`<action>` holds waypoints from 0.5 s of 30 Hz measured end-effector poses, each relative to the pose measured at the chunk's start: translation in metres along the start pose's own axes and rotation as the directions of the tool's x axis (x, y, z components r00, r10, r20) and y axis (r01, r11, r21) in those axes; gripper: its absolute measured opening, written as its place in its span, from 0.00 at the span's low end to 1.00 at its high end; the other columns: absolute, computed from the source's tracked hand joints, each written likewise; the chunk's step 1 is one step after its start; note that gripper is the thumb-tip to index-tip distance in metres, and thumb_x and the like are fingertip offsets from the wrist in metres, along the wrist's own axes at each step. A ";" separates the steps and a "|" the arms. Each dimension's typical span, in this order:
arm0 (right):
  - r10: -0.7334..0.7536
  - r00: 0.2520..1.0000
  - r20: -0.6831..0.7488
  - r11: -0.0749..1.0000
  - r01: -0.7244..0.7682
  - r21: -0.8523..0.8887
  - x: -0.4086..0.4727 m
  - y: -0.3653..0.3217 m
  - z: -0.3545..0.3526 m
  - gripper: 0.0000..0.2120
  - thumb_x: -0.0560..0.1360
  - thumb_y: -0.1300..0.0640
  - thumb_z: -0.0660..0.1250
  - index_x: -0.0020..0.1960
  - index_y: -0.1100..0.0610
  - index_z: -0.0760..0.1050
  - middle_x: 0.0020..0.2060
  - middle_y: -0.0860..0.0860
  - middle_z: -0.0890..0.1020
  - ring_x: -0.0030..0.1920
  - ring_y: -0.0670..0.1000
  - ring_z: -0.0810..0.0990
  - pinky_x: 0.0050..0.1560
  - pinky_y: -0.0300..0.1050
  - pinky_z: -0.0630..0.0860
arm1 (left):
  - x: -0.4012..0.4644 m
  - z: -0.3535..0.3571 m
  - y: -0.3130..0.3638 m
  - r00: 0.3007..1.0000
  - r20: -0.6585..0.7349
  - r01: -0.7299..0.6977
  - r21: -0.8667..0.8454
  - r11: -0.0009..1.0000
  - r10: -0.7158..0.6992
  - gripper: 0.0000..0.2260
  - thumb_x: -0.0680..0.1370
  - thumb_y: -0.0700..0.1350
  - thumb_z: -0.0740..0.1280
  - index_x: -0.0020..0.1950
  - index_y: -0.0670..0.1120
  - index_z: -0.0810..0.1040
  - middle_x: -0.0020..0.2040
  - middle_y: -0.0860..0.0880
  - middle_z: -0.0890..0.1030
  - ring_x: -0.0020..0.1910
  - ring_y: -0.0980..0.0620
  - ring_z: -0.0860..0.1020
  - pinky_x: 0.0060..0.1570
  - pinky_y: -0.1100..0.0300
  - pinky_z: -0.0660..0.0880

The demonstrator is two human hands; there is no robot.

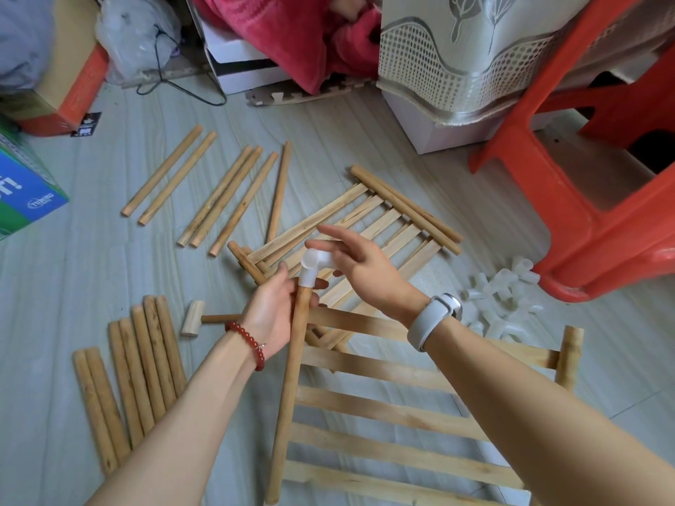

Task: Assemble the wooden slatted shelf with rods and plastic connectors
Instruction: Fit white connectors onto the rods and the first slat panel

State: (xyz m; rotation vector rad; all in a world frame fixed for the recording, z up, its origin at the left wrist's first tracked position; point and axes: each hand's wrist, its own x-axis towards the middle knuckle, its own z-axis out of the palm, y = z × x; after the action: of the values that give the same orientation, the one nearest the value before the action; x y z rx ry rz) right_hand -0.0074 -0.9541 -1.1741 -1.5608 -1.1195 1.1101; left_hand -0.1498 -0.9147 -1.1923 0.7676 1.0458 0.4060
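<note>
My left hand (272, 314) grips the side rod (288, 388) of a wooden slatted shelf panel (394, 429) just below its top end. A white plastic connector (315, 266) sits on that rod end. My right hand (359, 264) hovers at the connector with fingers spread, thumb and fingertips touching it. A second slatted panel (361, 220) lies flat on the floor behind the hands. Several long rods (233, 193) lie in a row at the back left, and several short rods (142, 367) lie at the front left. A pile of white connectors (500, 301) sits at the right.
A small wooden mallet (199, 317) lies on the floor left of my left hand. A red plastic stool (584, 199) stands at the right. Cardboard boxes (54, 85) are at the far left, a white box (434, 133) under a lace cloth behind.
</note>
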 end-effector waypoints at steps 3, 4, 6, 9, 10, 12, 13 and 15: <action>0.071 0.997 -0.031 0.969 -0.061 0.240 -0.008 -0.010 -0.004 0.11 0.81 0.65 0.55 0.61 0.59 0.70 0.54 0.54 0.80 0.49 0.54 0.79 0.51 0.46 0.77 | -0.004 0.019 0.005 0.994 -0.018 -0.109 0.013 0.994 0.110 0.20 0.83 0.53 0.50 0.49 0.44 0.77 0.40 0.44 0.76 0.33 0.54 0.69 0.36 0.61 0.67; 0.082 0.996 -0.021 0.953 -0.073 0.293 -0.010 -0.014 -0.005 0.07 0.80 0.65 0.57 0.57 0.60 0.71 0.53 0.57 0.78 0.45 0.56 0.79 0.51 0.49 0.77 | -0.007 0.024 0.006 0.987 -0.005 -0.158 0.033 0.987 0.158 0.19 0.83 0.53 0.51 0.50 0.45 0.78 0.44 0.42 0.75 0.33 0.55 0.69 0.36 0.62 0.67; 0.082 0.996 -0.026 0.941 -0.069 0.331 -0.017 -0.026 -0.010 0.01 0.78 0.62 0.63 0.49 0.59 0.71 0.49 0.59 0.76 0.41 0.57 0.79 0.52 0.53 0.77 | -0.015 0.030 0.012 0.968 0.028 -0.249 0.031 0.968 0.248 0.20 0.83 0.53 0.51 0.50 0.46 0.79 0.45 0.42 0.74 0.32 0.57 0.69 0.35 0.63 0.66; 0.043 0.999 -0.033 0.968 -0.033 0.248 -0.033 -0.051 -0.021 0.05 0.76 0.60 0.66 0.50 0.57 0.71 0.45 0.53 0.77 0.45 0.49 0.78 0.49 0.43 0.75 | -0.031 0.038 0.029 0.936 0.069 -0.345 -0.029 0.938 0.346 0.23 0.79 0.59 0.51 0.47 0.45 0.79 0.35 0.49 0.74 0.31 0.58 0.70 0.33 0.65 0.66; 0.017 1.000 -0.015 0.980 -0.013 0.200 -0.041 -0.060 -0.027 0.07 0.76 0.60 0.67 0.52 0.57 0.71 0.44 0.51 0.77 0.44 0.47 0.77 0.47 0.39 0.73 | -0.038 0.041 0.037 0.924 0.084 -0.373 -0.034 0.927 0.374 0.24 0.76 0.62 0.53 0.46 0.45 0.78 0.34 0.50 0.73 0.30 0.58 0.70 0.32 0.65 0.66; -0.019 0.999 0.050 0.999 0.020 -0.028 -0.055 -0.068 -0.038 0.09 0.76 0.58 0.67 0.55 0.55 0.71 0.43 0.49 0.76 0.43 0.46 0.76 0.45 0.34 0.71 | -0.051 0.045 0.048 0.912 0.105 -0.392 -0.059 0.918 0.397 0.27 0.71 0.69 0.58 0.44 0.44 0.76 0.30 0.50 0.73 0.28 0.58 0.70 0.32 0.64 0.66; -0.017 0.995 0.100 0.971 0.040 -0.235 -0.065 -0.072 -0.044 0.09 0.77 0.55 0.66 0.56 0.55 0.71 0.44 0.48 0.76 0.44 0.46 0.75 0.44 0.34 0.71 | -0.061 0.046 0.053 0.912 0.107 -0.389 -0.070 0.918 0.395 0.30 0.67 0.72 0.63 0.44 0.44 0.75 0.28 0.51 0.73 0.27 0.58 0.71 0.31 0.64 0.67; 0.044 0.975 0.218 0.764 0.108 -0.637 -0.078 -0.067 -0.052 0.11 0.78 0.50 0.62 0.56 0.55 0.73 0.45 0.48 0.75 0.45 0.49 0.74 0.46 0.40 0.72 | -0.075 0.040 0.059 0.916 0.116 -0.381 -0.058 0.923 0.385 0.33 0.58 0.71 0.71 0.45 0.44 0.73 0.27 0.51 0.73 0.26 0.58 0.72 0.30 0.66 0.71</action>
State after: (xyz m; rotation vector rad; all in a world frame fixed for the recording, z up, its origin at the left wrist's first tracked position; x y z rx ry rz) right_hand 0.0167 -1.0244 -1.0858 -1.9553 -1.8178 0.9298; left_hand -0.1460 -0.9374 -1.0914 0.9588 0.7656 0.7005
